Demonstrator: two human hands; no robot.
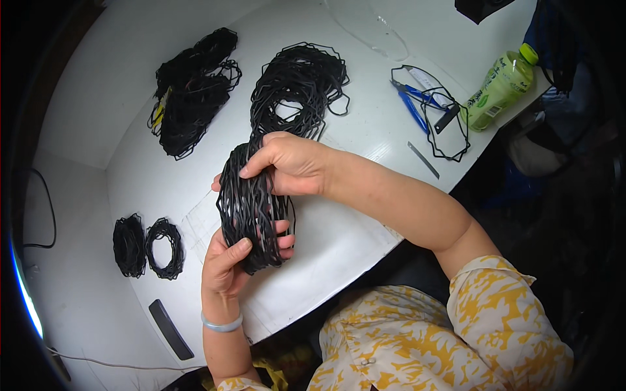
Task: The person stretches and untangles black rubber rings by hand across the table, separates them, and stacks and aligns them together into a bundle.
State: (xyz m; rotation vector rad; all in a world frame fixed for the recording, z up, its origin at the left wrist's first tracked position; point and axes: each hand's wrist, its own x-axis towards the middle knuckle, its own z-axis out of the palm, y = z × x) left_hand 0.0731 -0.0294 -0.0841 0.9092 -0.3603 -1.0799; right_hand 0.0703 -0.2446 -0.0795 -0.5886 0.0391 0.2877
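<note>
Bundle of black wavy rubber rings (pixel 251 208) held above the white table (pixel 339 247), left hand (pixel 225 264) gripping its lower end — thumb pressed on front, right hand (pixel 290 163) clamped over the top, more black ring piles (pixel 297 85) behind, blue pliers (pixel 414 101) and green bottle (pixel 502 85) far right.

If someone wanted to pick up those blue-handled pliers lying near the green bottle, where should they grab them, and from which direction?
Probably by the two blue handles of the blue-handled pliers, coming straight down from above. The pliers lie flat on the white table, and the handles spread apart, offering the longest part to close on. A loose black wavy loop lies over the head end, so it is better to approach from the handle side, away from the green plastic bottle.
</note>
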